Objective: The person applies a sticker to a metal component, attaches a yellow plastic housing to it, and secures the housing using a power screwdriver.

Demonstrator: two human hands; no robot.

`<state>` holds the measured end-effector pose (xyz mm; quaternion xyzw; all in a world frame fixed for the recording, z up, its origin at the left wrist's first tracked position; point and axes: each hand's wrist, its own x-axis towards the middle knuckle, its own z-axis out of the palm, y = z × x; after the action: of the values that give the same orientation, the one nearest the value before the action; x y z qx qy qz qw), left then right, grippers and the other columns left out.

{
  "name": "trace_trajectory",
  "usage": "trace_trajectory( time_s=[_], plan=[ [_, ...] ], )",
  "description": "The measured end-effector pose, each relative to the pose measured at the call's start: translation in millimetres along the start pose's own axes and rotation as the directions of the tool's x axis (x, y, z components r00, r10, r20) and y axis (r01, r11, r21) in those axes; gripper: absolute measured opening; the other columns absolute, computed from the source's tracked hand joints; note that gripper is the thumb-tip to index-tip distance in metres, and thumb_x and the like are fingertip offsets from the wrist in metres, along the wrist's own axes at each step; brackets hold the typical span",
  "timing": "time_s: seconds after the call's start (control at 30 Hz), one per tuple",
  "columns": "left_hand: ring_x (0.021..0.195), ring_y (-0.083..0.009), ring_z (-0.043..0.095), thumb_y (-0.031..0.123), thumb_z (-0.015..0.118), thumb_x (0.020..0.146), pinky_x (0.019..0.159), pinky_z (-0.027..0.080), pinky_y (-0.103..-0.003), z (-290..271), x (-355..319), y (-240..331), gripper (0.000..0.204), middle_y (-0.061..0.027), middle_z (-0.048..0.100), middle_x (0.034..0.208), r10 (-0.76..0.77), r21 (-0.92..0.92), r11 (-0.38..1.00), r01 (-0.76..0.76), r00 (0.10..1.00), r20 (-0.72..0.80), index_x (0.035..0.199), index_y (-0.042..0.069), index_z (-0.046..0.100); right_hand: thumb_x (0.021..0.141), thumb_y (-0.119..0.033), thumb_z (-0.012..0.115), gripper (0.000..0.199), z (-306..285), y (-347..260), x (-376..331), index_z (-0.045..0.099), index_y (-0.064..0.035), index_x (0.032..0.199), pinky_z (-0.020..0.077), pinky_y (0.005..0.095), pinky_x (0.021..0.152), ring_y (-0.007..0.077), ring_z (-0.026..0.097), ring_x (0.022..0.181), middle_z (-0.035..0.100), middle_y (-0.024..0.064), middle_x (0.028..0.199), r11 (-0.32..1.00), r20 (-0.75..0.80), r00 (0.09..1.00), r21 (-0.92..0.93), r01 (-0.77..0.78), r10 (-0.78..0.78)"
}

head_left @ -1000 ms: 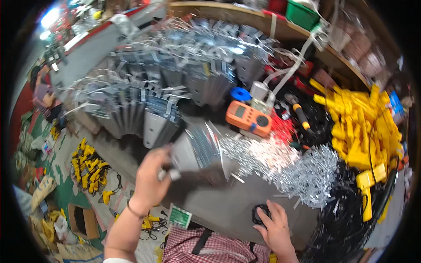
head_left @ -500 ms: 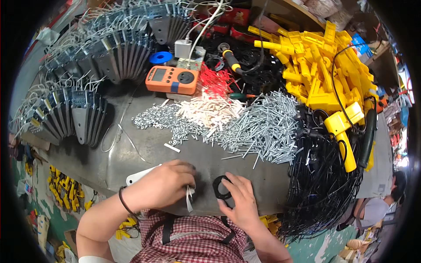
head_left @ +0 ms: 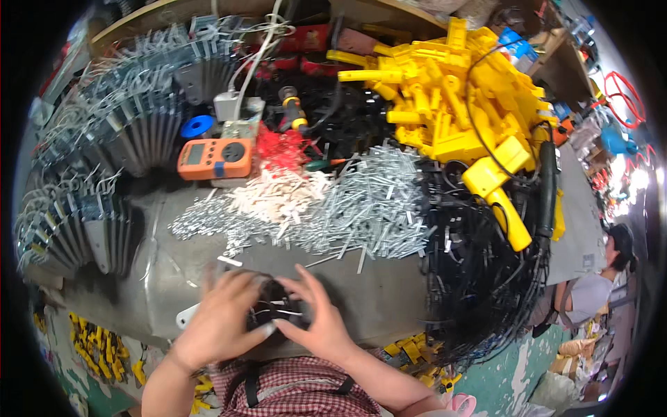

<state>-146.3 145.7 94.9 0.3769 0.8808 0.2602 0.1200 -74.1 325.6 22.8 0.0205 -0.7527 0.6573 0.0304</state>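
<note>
Left hand (head_left: 224, 316) curled, right hand (head_left: 321, 325) spread, both around black part (head_left: 272, 293) between the fingers; blurred, can't tell if gripped. Step looks like two-handed positioning; next move seems to call for steady fingertips. Pale plate (head_left: 185, 317) left of left fingers.

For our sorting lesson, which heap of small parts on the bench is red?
The red heap, just right of the orange meter; the pale heap and silver heap differ in colour.
</note>
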Motion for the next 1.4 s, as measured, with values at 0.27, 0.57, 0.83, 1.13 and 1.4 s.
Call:
trace_trajectory(
  time_s=[0.27,0.57,0.83,1.13,1.4],
  plan=[
    [0.11,-0.0369,0.044,0.019,0.079,0.055,0.096,0.031,-0.053,58.5,-15.6,-9.6,0.069,-0.0147,0.048,0.117,0.14,0.193,0.976,-0.103,0.971,-0.191,0.115,0.006,0.048,0.078,-0.021,0.073,0.081,-13.3,-27.6,7.8,0.026,-0.01,0.142,0.0464,0.039,0.09,0.0334,0.059,0.099,0.06,0.0173,0.111,0.964,0.182,0.981,-0.242,0.114,-0.07],
    [0.111,-0.0378,0.044,0.028,0.081,0.054,0.099,0.029,-0.053,59.8,-0.6,18.1,0.079,-0.0189,0.045,0.122,0.128,0.211,0.971,-0.111,0.989,-0.07,0.117,0.002,0.042,0.081,-0.007,0.066,0.022,-243.9,-118.3,-17.4,0.064,-0.0018,0.102,0.0469,0.0378,0.08,0.0272,0.06,0.087,0.063,0.0119,0.093,0.511,-0.465,0.75,-0.836,-0.199,-0.47],
    [0.117,-0.0394,0.045,0.037,0.077,0.069,0.096,0.036,-0.054,29.0,-1.5,15.5,0.081,-0.0223,0.041,0.133,0.173,-0.137,0.971,-0.196,0.971,-0.163,0.133,0.003,0.038,0.083,-0.011,0.064,0.018,-254.3,-150.5,-14.8,0.066,0.0023,0.095,0.0486,0.0248,0.069,0.0123,0.061,0.076,0.067,0.0093,0.088,0.992,-0.44,0.897,-0.081,-0.096,0.051],
    [0.11,-0.0216,0.056,0.024,0.063,0.089,0.097,0.042,-0.037,25.9,-43.9,-6.7,0.053,-0.0113,0.056,0.12,-0.315,-0.909,0.392,0.142,0.949,0.013,0.129,-0.001,0.041,0.076,-0.005,0.064,0.02,-128.1,-19.1,7.0,0.064,-0.0032,0.095,0.0478,0.0319,0.08,0.0233,0.059,0.091,0.062,0.0086,0.098,0.752,0.02,0.985,-0.643,0.144,-0.171],
    [0.116,-0.0263,0.051,0.021,0.06,0.09,0.098,0.042,-0.041,36.6,-85.8,-21.9,0.053,-0.0117,0.048,0.126,-0.688,-0.937,0.284,-0.204,0.637,-0.348,0.133,0.002,0.035,0.074,-0.009,0.054,0.014,-91.8,-14.5,41.6,0.055,-0.0033,0.086,0.0482,0.0345,0.078,0.0241,0.053,0.098,0.055,0.0103,0.098,0.329,0.352,0.882,-0.831,0.449,-0.313]
  ],
)
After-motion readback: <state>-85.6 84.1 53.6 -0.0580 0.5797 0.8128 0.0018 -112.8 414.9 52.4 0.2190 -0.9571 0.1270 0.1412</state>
